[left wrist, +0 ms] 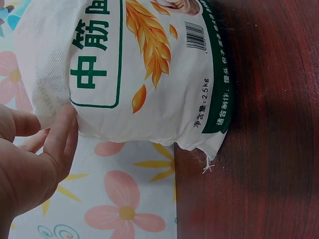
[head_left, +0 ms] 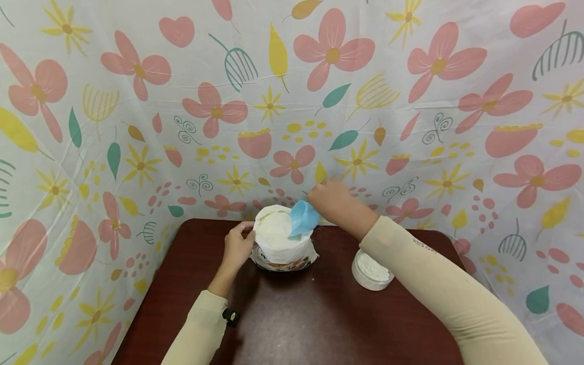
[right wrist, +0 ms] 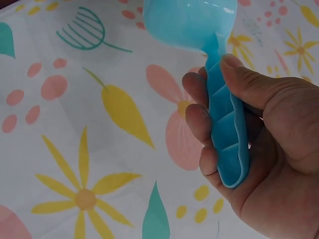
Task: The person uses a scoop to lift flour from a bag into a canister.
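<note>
Brown tabletop [head_left: 283,319] bears the bag [head_left: 280,253] between both hands [head_left: 239,246] [head_left: 335,200].

The desk [head_left: 292,324] has a dark reddish-brown top with faint grain and a soft shine. Near its far edge stands a white printed bag [head_left: 283,254], mouth upward. To the bag's right sits a round, shallow tub [head_left: 368,284] of white powder [head_left: 371,266]. A pale speck [head_left: 313,279] between them may be powder.

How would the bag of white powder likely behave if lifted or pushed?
The bag would probably feel heavy, as powder shows close to its rim. Its wall is likely floppy, given the creases in its cloth. If tipped, it might spill, since the mouth is open.
</note>
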